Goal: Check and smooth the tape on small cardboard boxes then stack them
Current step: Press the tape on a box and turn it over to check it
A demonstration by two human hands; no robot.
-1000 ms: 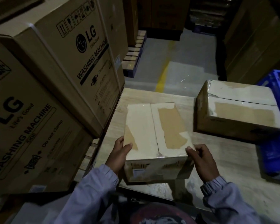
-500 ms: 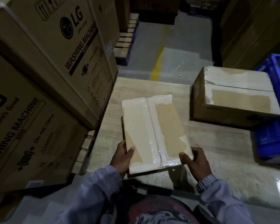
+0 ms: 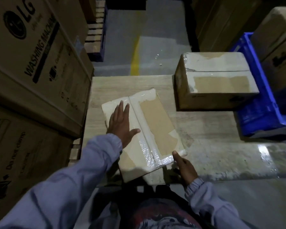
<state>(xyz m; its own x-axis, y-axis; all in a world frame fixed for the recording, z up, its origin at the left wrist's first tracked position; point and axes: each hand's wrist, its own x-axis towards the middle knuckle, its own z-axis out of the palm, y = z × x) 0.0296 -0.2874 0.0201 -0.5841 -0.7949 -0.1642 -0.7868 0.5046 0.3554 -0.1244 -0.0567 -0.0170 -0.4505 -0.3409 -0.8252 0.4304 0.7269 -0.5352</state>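
A small cardboard box [image 3: 157,123] with glossy clear tape over its top seam sits on the wooden table [image 3: 213,129], near its front edge. My left hand [image 3: 120,124] lies flat on the box's left flap, fingers spread and pointing away from me. My right hand [image 3: 185,166] presses against the box's near right corner, thumb on the top edge. A second taped cardboard box [image 3: 216,80] stands at the table's far right.
Large LG washing machine cartons [image 3: 35,63] are stacked tight against the table's left side. A blue plastic crate [image 3: 257,100] with another carton in it sits to the right. Beyond the table lie grey floor with a yellow line [image 3: 135,58] and pallets [image 3: 96,33].
The box has been set down flat on the table. My left hand left the box's near left corner and now rests flat on top. My right hand stays at the near right corner.
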